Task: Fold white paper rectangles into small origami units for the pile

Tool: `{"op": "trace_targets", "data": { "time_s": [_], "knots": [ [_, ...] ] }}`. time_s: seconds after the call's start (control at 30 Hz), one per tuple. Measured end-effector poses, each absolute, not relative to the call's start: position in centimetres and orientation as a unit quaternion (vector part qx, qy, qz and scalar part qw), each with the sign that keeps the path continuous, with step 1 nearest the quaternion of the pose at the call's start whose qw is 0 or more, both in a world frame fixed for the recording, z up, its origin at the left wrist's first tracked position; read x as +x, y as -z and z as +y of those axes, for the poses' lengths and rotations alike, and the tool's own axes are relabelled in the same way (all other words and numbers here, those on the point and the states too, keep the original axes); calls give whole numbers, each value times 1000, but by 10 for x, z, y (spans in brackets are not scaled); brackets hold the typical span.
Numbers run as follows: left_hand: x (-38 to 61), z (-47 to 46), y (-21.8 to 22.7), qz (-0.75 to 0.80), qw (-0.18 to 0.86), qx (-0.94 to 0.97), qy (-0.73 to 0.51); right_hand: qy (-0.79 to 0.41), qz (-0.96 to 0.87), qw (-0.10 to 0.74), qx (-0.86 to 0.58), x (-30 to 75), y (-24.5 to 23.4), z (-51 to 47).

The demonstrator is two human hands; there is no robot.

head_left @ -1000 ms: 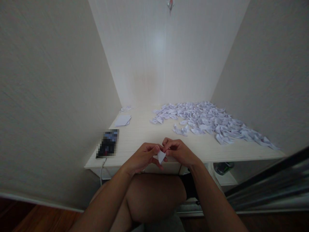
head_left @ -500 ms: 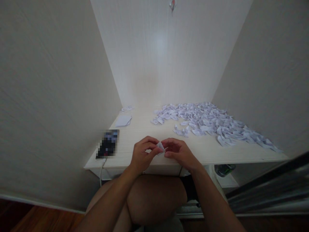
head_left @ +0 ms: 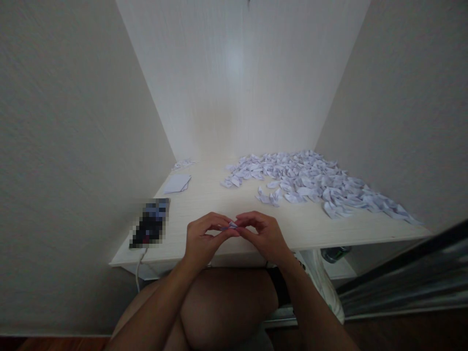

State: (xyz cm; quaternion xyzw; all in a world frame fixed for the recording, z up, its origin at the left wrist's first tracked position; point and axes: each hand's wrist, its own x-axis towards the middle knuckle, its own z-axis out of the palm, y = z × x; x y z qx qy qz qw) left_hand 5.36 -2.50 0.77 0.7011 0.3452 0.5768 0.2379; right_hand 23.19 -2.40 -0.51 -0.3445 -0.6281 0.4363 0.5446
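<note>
Head view: folded paper piece [head_left: 231, 225] pinched by both hands' fingers [head_left: 219, 220], folded-paper heap [head_left: 310, 183] beyond, phone [head_left: 150, 223] left.

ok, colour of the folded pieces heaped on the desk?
White folded paper pieces, faintly bluish in this light; head view.

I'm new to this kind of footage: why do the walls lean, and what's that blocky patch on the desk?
Head view: the wide lens splays the walls outward; dim, soft light with a pale glare spot on the back wall; the device on the desk is deliberately pixelated.
</note>
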Motion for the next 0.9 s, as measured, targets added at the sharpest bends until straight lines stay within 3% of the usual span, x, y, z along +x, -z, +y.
{"op": "trace_targets", "data": {
  "time_s": [0.23,0.5,0.7,0.9],
  "knots": [
    [55,-21,-8,412,374,625,-547,-371,-636,564,-374,233,11,-22],
    [56,-17,-8,429,433,576,-545,-434,-631,517,-380,233,3,-23],
    [59,-16,-5,397,517,563,-508,-454,-609,527,-381,235,3,-20],
    [59,-17,-6,384,500,602,-491,-402,-654,512,-385,236,3,-20]
  ]
}}
